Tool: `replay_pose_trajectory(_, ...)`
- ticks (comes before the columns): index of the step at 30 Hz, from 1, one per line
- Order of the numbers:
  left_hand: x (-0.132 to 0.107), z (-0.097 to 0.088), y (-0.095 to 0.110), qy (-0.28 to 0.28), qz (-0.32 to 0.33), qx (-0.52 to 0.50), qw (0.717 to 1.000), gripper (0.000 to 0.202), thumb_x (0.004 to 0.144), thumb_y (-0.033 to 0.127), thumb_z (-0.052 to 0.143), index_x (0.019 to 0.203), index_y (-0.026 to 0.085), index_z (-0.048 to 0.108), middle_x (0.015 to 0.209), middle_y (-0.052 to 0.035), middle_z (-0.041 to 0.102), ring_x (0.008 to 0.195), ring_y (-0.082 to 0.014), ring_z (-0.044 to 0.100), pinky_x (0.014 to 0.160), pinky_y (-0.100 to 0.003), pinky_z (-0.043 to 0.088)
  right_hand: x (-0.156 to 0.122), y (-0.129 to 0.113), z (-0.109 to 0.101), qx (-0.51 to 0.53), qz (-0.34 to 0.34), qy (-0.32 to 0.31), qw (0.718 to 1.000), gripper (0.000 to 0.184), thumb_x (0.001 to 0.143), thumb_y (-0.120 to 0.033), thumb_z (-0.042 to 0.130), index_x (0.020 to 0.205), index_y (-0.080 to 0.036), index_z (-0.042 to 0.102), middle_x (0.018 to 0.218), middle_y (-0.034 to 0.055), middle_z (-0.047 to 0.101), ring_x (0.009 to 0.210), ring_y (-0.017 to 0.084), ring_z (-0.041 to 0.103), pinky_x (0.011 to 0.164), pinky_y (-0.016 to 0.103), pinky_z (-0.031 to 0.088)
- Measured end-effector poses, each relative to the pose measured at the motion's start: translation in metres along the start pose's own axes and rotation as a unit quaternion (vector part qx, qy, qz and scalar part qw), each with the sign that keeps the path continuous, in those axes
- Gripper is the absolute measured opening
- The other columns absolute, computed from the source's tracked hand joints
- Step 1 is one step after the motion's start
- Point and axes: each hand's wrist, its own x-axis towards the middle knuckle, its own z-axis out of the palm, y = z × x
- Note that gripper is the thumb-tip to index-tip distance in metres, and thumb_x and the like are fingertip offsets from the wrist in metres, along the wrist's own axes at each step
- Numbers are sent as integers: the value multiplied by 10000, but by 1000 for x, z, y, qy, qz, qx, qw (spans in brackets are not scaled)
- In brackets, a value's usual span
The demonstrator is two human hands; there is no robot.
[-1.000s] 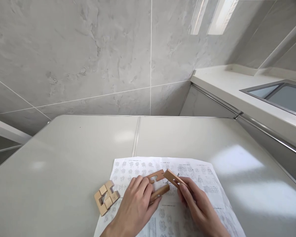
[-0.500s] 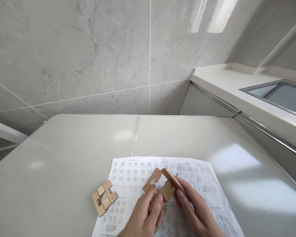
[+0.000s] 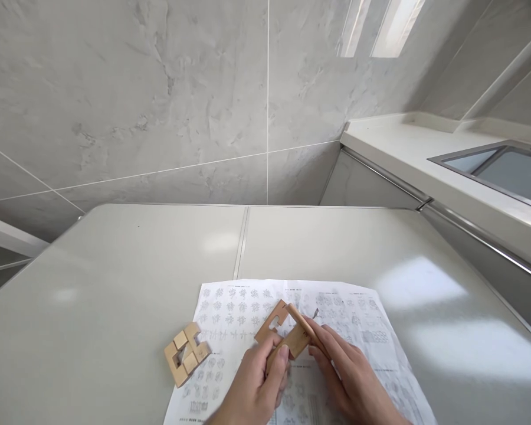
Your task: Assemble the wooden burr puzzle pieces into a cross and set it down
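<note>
- My left hand (image 3: pixel 254 381), palm-down a second ago, is now rolled thumb-up, clamped on a wooden bar (image 3: pixel 295 341) above the printed sheet (image 3: pixel 234 369).
- My right hand (image 3: pixel 351 372) grips a second wooden piece (image 3: pixel 298 317), turned more edge-on now, its end near the notched piece (image 3: pixel 264 331).
- Off left, the interlocked blocks (image 3: pixel 189 361) haven't budged.

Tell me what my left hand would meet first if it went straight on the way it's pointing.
Beyond the wooden block it holds, your left hand would probably first meet the wooden bar in your right hand, up and to the right, though depth is unclear.
</note>
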Motion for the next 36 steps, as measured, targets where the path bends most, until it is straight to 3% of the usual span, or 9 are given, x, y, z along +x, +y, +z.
replay_pose_trajectory(4, -1, -1, 2, -6, -1, 17, 1000, 506, 1078, 722, 452, 899, 250, 412, 663, 90, 317, 552, -102, 229, 498, -275, 202, 4, -3, -4, -20, -2, -14, 1000, 570, 1141, -196, 375, 1698, -310, 338, 1019, 95, 779, 765, 242, 776, 728, 329, 678)
replay_pose_trajectory(10, 0, -3, 3, -4, 4, 48, 999, 524, 1068, 746, 434, 892, 254, 401, 640, 93, 322, 538, -104, 258, 500, -269, 225, 7, -6, -8, -51, -39, -14, 998, 600, 1156, -211, 371, 1733, -317, 244, 1046, 101, 798, 791, 243, 806, 693, 304, 687)
replay_pose_trajectory(15, -1, -3, 5, -7, 4, 48, 999, 529, 1067, 745, 437, 882, 251, 396, 654, 91, 325, 546, -102, 265, 497, -258, 225, 1, -2, -2, -51, -25, -1, 998, 577, 1166, -247, 351, 1731, -321, 261, 1051, 106, 794, 805, 249, 809, 697, 309, 689)
replay_pose_trajectory(19, -1, -4, 9, -16, -8, 31, 999, 528, 1059, 752, 450, 886, 258, 384, 664, 94, 307, 548, -104, 249, 487, -257, 218, 0, -2, -2, -55, -18, -7, 998, 584, 1170, -265, 333, 1739, -331, 221, 980, 84, 780, 692, 234, 776, 638, 304, 677)
replay_pose_trajectory(25, 1, -7, 6, 4, 20, 96, 995, 516, 1094, 703, 418, 855, 245, 411, 665, 75, 351, 548, -104, 281, 509, -268, 226, 5, -9, -5, -97, -55, -23, 994, 609, 1175, -249, 289, 1757, -331, 129, 882, 56, 753, 621, 235, 760, 568, 288, 651)
replay_pose_trajectory(36, 0, -5, 4, 1, 25, 86, 996, 516, 1089, 716, 410, 860, 254, 398, 653, 78, 348, 539, -109, 290, 515, -274, 235, 5, -11, -4, -86, -52, -32, 994, 683, 1142, -182, 322, 1765, -319, 78, 968, 67, 788, 689, 244, 796, 599, 295, 669)
